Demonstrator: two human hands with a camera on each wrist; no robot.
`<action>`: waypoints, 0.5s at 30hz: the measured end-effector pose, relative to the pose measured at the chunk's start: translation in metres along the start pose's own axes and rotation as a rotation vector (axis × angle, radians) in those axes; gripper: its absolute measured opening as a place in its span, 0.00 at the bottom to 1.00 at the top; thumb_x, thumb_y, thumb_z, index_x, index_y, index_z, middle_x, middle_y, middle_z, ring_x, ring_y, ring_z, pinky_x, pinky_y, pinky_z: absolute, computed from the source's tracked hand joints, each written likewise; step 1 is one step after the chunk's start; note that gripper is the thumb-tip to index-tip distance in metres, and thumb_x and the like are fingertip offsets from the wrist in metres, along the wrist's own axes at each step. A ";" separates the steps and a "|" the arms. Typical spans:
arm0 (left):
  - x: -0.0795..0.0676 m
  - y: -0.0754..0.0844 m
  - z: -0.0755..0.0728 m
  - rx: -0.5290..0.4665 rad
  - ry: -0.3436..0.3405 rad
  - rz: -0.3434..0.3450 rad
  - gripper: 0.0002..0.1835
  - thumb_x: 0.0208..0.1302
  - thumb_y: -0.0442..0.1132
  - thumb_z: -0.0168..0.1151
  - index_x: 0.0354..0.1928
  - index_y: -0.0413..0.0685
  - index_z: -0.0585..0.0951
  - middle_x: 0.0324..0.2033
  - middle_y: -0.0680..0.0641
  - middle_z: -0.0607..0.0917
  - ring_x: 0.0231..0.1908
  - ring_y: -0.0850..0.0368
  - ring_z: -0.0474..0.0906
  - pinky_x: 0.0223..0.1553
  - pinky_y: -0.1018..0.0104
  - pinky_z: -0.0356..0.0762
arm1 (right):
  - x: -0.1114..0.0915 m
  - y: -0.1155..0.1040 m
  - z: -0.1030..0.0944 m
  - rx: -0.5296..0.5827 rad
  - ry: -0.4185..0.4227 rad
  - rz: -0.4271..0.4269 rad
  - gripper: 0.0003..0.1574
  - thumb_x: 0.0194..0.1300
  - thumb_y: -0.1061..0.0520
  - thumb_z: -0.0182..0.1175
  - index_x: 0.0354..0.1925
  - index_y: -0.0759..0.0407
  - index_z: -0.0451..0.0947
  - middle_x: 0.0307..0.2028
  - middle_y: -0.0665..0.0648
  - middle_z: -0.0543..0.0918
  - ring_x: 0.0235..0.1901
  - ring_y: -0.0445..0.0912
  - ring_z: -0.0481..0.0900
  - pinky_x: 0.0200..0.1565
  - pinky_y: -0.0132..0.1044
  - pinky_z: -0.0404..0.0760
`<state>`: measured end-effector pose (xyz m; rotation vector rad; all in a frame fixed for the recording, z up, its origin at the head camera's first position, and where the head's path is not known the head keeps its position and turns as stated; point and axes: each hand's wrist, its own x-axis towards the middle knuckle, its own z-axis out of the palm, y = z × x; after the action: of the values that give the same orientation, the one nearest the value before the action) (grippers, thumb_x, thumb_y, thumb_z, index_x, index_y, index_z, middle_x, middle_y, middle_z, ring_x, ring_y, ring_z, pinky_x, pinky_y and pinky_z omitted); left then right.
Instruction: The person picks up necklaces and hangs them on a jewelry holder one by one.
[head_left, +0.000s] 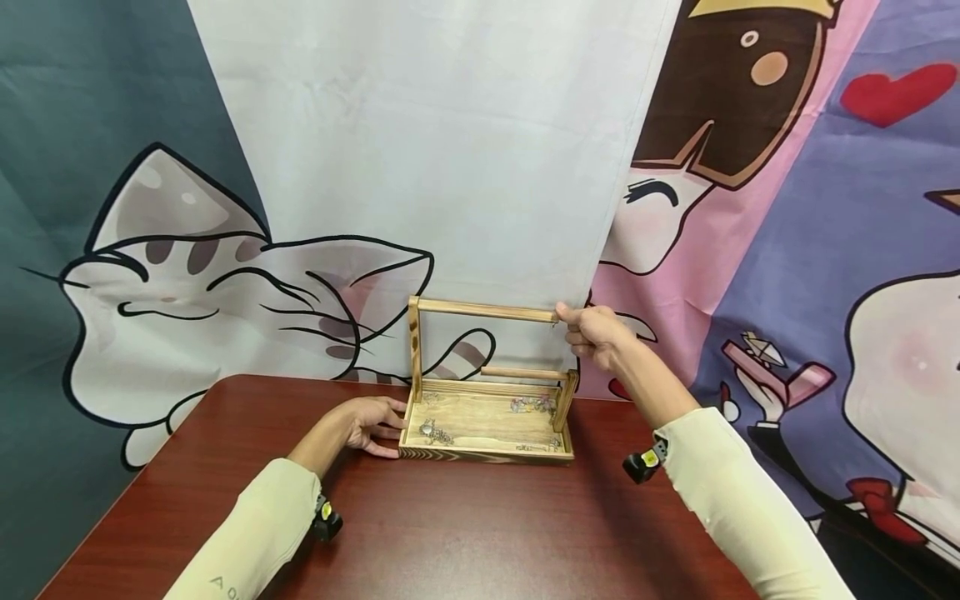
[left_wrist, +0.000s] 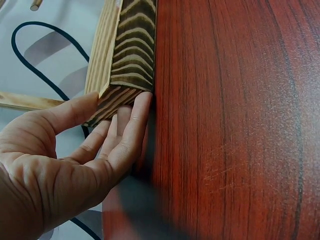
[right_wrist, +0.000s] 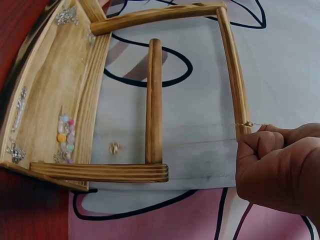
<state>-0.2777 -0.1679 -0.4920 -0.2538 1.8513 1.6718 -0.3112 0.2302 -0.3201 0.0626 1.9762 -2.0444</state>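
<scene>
Wooden display stand (head_left: pixel 415 348) sits upright on the reddish-brown table (head_left: pixel 450 525), near the patterned cloth (head_left: pixel 450 167) behind. Base is a shallow tray (head_left: pixel 480 417); upper bar (head_left: pixel 487 310) comes off a tall post at left, lower bar (head_left: pixel 525 373) off a short post at right.

Left hand (head_left: pixel 366 421) at the tray's left end: fingers spread and mostly straight, tips touching the wood, best seen in the left wrist view. Right hand (head_left: pixel 600 336) at the free end of the upper bar: fingers curled, pinching a thin chain (right_wrist: pixel 192 143) right at the bar's tip. Exact fingertip contact partly hidden. Chain runs down from there past the lower bar, with a small gold-toned charm (right_wrist: pixel 114 148) on it, apart from the tray.

In the tray: beaded bracelet (right_wrist: pixel 62 138), pastel and orange beads, by the short post; silver-toned jewellery (right_wrist: pixel 65 16) in the far corner by the tall post, more along the front wall. Pieces too small to identify.

Cloth shows a cartoon cat (head_left: pixel 165 333) at left, red heart (head_left: pixel 896 93) upper right. Both arms in pale sleeves (head_left: pixel 262 517), black device (head_left: pixel 327 518) at each wrist.
</scene>
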 end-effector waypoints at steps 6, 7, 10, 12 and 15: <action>-0.001 0.000 0.000 -0.001 -0.001 0.001 0.32 0.79 0.26 0.61 0.81 0.37 0.66 0.57 0.38 0.84 0.58 0.46 0.83 0.58 0.43 0.95 | -0.001 0.004 -0.003 -0.076 -0.032 0.033 0.21 0.91 0.53 0.54 0.34 0.53 0.81 0.15 0.42 0.58 0.16 0.35 0.53 0.21 0.27 0.51; -0.001 0.000 0.000 -0.001 0.001 0.001 0.32 0.79 0.26 0.61 0.81 0.37 0.65 0.57 0.38 0.84 0.58 0.46 0.83 0.58 0.43 0.95 | -0.002 0.004 -0.004 -0.096 -0.050 0.037 0.21 0.91 0.53 0.54 0.35 0.52 0.81 0.15 0.42 0.58 0.16 0.35 0.53 0.21 0.27 0.52; -0.002 0.000 0.000 -0.003 0.004 0.004 0.33 0.79 0.26 0.61 0.81 0.37 0.65 0.57 0.38 0.84 0.59 0.45 0.83 0.58 0.42 0.95 | -0.002 0.005 -0.004 -0.145 -0.100 0.055 0.21 0.92 0.52 0.52 0.36 0.51 0.80 0.16 0.41 0.58 0.16 0.34 0.54 0.21 0.27 0.52; -0.002 0.000 0.000 -0.002 0.005 0.005 0.33 0.79 0.26 0.61 0.81 0.37 0.65 0.58 0.37 0.84 0.59 0.45 0.83 0.59 0.42 0.95 | -0.004 0.005 -0.004 -0.165 -0.132 0.069 0.21 0.92 0.52 0.51 0.37 0.52 0.80 0.17 0.41 0.58 0.16 0.34 0.54 0.21 0.27 0.51; -0.001 -0.001 0.000 -0.002 0.004 0.007 0.32 0.79 0.26 0.61 0.81 0.37 0.65 0.58 0.37 0.84 0.59 0.45 0.83 0.59 0.42 0.95 | -0.005 0.005 -0.004 -0.187 -0.163 0.081 0.20 0.92 0.52 0.52 0.38 0.52 0.82 0.17 0.42 0.58 0.16 0.34 0.54 0.21 0.27 0.51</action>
<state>-0.2761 -0.1679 -0.4917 -0.2524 1.8557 1.6788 -0.3061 0.2347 -0.3242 -0.0610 2.0175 -1.7480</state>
